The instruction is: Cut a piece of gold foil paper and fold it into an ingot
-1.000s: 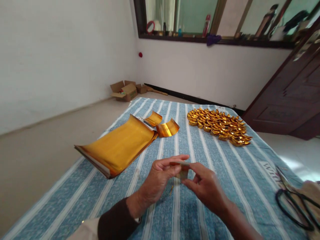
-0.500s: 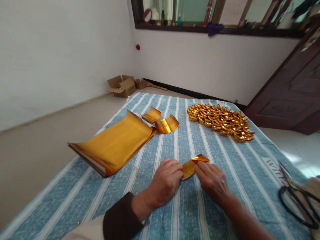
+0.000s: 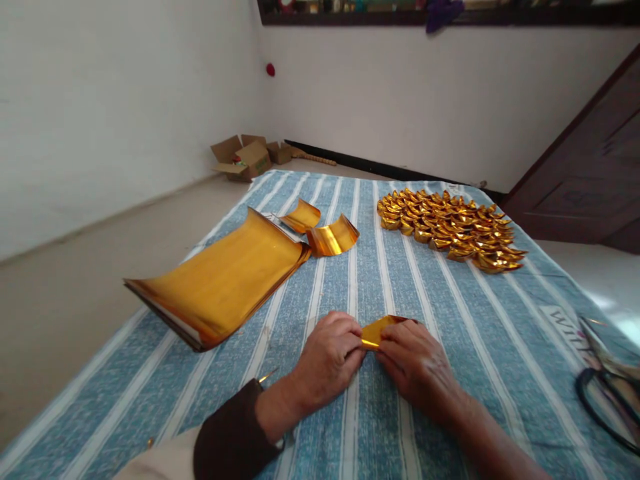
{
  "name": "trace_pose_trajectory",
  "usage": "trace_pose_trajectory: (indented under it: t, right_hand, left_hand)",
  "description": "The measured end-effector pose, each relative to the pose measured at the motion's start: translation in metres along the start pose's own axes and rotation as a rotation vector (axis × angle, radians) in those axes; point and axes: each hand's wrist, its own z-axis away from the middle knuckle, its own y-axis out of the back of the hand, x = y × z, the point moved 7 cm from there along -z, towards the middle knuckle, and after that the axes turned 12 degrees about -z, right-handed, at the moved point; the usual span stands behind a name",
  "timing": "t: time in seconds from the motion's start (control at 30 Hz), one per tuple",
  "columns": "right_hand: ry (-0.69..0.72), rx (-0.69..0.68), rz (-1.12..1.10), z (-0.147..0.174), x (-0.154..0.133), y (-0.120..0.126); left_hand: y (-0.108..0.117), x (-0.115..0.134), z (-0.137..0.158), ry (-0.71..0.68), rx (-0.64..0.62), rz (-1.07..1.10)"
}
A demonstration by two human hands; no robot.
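Note:
Between my two hands lies a small piece of gold foil paper (image 3: 374, 333), partly folded, just above the striped cloth. My left hand (image 3: 334, 353) pinches its left end, and my right hand (image 3: 417, 357) is closed on its right end, where a folded corner shows. A bright crease runs along its near edge. The thumbs and the paper's ends are partly covered by the fingers. Ahead on the left is a thick stack of gold paper sheets (image 3: 225, 277). Beyond it, two curled gold pieces (image 3: 334, 238) lie loose. Many folded gold paper ingots (image 3: 445, 227) sit in rows at the far right.
Black-handled scissors (image 3: 607, 400) lie at the right edge, partly out of frame. Blue-and-white striped cloth (image 3: 300, 313) covers the table. Cardboard boxes (image 3: 245, 160) stand on the floor by the far wall. A dark door (image 3: 575, 193) is at right.
The near edge of the gold paper has been folded up, and my right hand has shifted slightly left and nearer. The camera has tilted down.

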Motion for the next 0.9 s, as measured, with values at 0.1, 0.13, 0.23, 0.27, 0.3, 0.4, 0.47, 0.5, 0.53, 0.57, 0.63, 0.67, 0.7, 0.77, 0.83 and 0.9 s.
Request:
trace_pose_trajectory:
  t: [0.1, 0.13, 0.23, 0.27, 0.3, 0.4, 0.47, 0.5, 0.53, 0.57, 0.63, 0.67, 0.7, 0.77, 0.83, 0.9]
  right_hand:
    - [-0.074, 0.056, -0.114, 0.001, 0.008, 0.002]
    - [-0.100, 0.073, -0.141, 0.001, 0.010, 0.002]
    - [-0.170, 0.121, -0.182, 0.000, 0.015, 0.002]
    - [-0.187, 0.138, -0.187, 0.000, 0.016, 0.001]
    - [-0.201, 0.154, -0.188, -0.001, 0.016, 0.001]
    - [-0.228, 0.193, -0.170, -0.001, 0.015, -0.001]
    - [-0.234, 0.211, -0.146, -0.001, 0.013, -0.002]
    - [-0.234, 0.220, -0.131, -0.001, 0.012, -0.002]
    - [-0.233, 0.228, -0.117, -0.001, 0.011, -0.002]
    - [-0.232, 0.233, -0.104, 0.000, 0.010, -0.002]
    - [-0.237, 0.234, -0.082, 0.000, 0.008, -0.003]
    - [-0.241, 0.233, -0.073, 0.000, 0.008, -0.003]
    - [-0.245, 0.233, -0.064, 0.000, 0.008, -0.004]
    - [-0.250, 0.235, -0.050, 0.000, 0.008, -0.004]
    - [-0.251, 0.234, -0.045, 0.000, 0.008, -0.004]
    - [-0.253, 0.223, -0.045, 0.000, 0.008, -0.005]
  left_hand:
    - [0.001, -0.007, 0.001, 0.063, 0.023, -0.015]
    - [0.001, -0.010, 0.002, 0.090, 0.026, -0.022]
    - [-0.001, -0.018, 0.004, 0.167, 0.016, -0.025]
    - [-0.002, -0.019, 0.004, 0.186, 0.011, -0.023]
    - [-0.002, -0.021, 0.004, 0.202, 0.010, -0.019]
    - [-0.003, -0.023, 0.004, 0.242, 0.023, -0.003]
    - [-0.004, -0.025, 0.003, 0.263, 0.026, 0.006]
    - [-0.005, -0.025, 0.003, 0.270, 0.026, 0.007]
    - [-0.006, -0.026, 0.003, 0.276, 0.025, 0.005]
    - [-0.007, -0.026, 0.003, 0.279, 0.025, 0.003]
    - [-0.008, -0.027, 0.003, 0.285, 0.029, -0.001]
    - [-0.009, -0.027, 0.003, 0.288, 0.030, -0.003]
    - [-0.009, -0.028, 0.003, 0.291, 0.030, -0.005]
    - [-0.011, -0.030, 0.003, 0.297, 0.030, -0.011]
    - [-0.011, -0.031, 0.003, 0.298, 0.032, -0.019]
    - [-0.010, -0.030, 0.002, 0.290, 0.049, -0.032]
